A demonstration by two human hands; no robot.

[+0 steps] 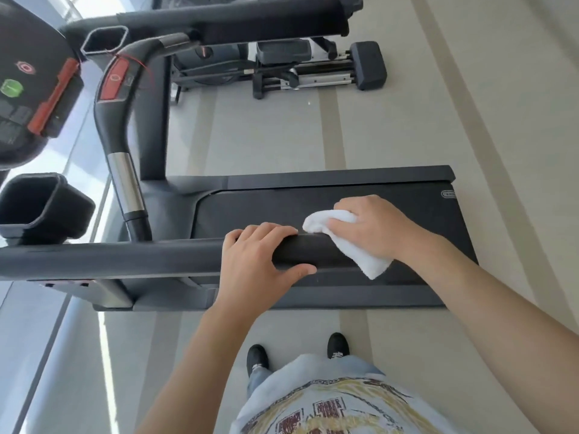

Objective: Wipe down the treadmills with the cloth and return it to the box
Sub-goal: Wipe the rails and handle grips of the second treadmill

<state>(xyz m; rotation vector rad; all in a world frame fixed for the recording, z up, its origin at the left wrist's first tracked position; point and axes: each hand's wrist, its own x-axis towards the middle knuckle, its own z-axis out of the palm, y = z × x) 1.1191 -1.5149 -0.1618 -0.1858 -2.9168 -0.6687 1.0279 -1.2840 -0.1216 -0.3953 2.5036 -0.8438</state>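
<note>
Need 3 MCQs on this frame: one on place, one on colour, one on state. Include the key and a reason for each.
1. Where is the cloth?
A. draped over the near handrail
B. on the floor
C. in a cup holder

2. What colour is the cloth?
A. blue
B. white
C. red

3. What is the left hand doing?
A. hanging free
B. pressing a console button
C. gripping the handrail

Key:
1 A, it hangs over the rail under the right hand.
2 B, it is plainly white against the dark rail.
3 C, fingers lie over the top and the thumb underneath.
</note>
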